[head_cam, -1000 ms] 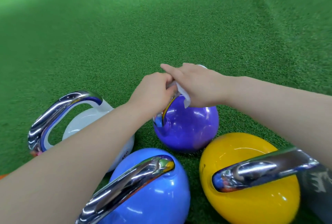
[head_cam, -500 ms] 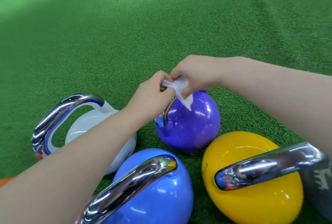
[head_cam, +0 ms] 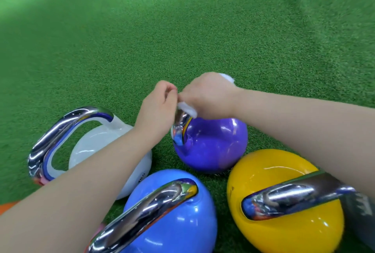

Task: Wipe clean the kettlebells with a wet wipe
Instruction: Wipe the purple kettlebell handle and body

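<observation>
The four kettlebells stand close together on the green artificial turf floor (head_cam: 182, 29). Behind and to both sides of the group the turf is wide and free, so a hand can approach from there without obstacle. The glossy purple round kettlebell (head_cam: 211, 147) is at the far side; its chrome handle (head_cam: 179, 129) is covered at the top by both hands and the white wet wipe (head_cam: 187, 109). Near the person, the blue round kettlebell (head_cam: 174, 218) and the yellow round kettlebell (head_cam: 284, 208) almost touch it, with only narrow strips of turf between. The white round kettlebell (head_cam: 105, 157) closes the left side. Both forearms cross above these gaps.
</observation>
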Motion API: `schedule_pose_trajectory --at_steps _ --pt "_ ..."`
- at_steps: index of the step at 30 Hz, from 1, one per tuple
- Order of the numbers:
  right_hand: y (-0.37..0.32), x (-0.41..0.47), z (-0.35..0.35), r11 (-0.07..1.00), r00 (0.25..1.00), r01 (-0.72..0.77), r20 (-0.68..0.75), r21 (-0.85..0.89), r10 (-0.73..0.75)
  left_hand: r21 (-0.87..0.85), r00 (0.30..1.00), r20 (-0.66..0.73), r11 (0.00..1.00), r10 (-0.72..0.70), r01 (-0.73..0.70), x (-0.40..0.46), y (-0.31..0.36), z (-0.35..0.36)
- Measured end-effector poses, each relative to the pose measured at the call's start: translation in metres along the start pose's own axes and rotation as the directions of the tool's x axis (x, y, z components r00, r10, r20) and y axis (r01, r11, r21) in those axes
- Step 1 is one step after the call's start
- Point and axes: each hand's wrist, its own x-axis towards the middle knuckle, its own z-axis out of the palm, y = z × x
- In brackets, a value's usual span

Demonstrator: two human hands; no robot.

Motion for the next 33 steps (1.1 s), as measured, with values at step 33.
schedule_pose_trajectory --at_steps 33 --pt "0.038 -0.021 0.093 0.125 0.518 -0.481 0.166 0.868 0.839 0.227 0.987 0.054 0.961 0.15 -0.158 -0.015 0.014 0.018"
